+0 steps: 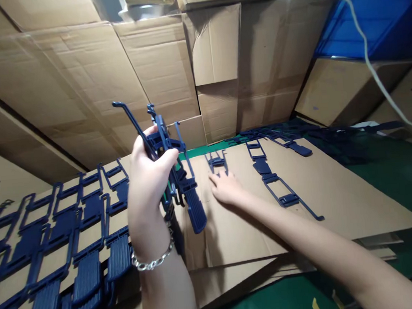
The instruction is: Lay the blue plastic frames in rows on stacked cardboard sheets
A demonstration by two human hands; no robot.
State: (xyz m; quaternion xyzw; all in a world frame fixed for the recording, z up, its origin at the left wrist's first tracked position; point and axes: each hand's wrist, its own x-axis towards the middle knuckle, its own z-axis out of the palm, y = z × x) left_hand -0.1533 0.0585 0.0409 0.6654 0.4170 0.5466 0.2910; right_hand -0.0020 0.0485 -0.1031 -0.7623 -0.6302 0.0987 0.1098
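Note:
My left hand (150, 176) is raised above the cardboard sheet (340, 200) and closed round a bundle of dark blue plastic parts (179, 176), whose hooked ends stick up and whose ribbed ends hang down. My right hand (226, 187) reaches forward over the sheet, fingers resting on a small blue plastic part (217, 162) that lies flat. It is not clear whether those fingers pinch the part or only touch it. A silver chain bracelet (154, 261) sits on my left wrist.
Rows of the same blue parts (55, 249) cover the cardboard at the left. A long blue piece (276, 182) lies to the right, more (280, 136) at the far edge. Stacked cardboard boxes (162, 67) wall the back; a blue crate (370, 10) and white cable (371, 63) are upper right.

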